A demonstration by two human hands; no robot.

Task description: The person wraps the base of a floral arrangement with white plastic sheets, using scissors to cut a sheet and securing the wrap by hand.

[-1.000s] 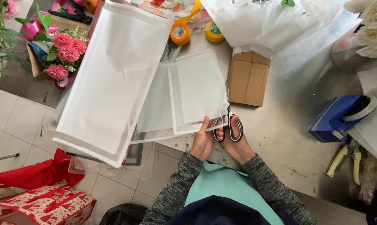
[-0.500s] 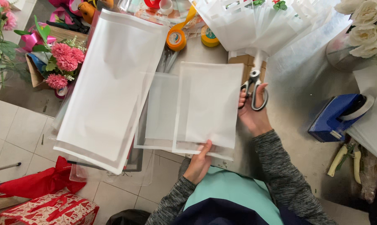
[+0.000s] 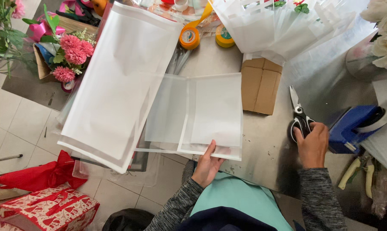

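My left hand (image 3: 207,164) rests at the near edge of two overlapping translucent white sheets (image 3: 202,111) that lie flat on the grey worktop (image 3: 261,149), fingers pinching the lower edge. My right hand (image 3: 313,143) is off to the right, fingers on the black handles of a pair of scissors (image 3: 299,114) that lie on the worktop with the blades pointing away from me. A long stack of larger white sheets (image 3: 116,81) lies diagonally to the left of the small sheets, overhanging the table edge.
A flat brown cardboard piece (image 3: 260,85) lies beyond the sheets. A blue tape dispenser (image 3: 356,126) stands at the right, orange and yellow tape rolls (image 3: 190,37) at the back, pink flowers (image 3: 73,53) far left, red patterned bags (image 3: 44,209) on the tiled floor.
My right hand has carried the scissors from the sheets' right edge out to the right and set them down on the worktop. The small sheets now lie flat; my left hand stays at their near edge.
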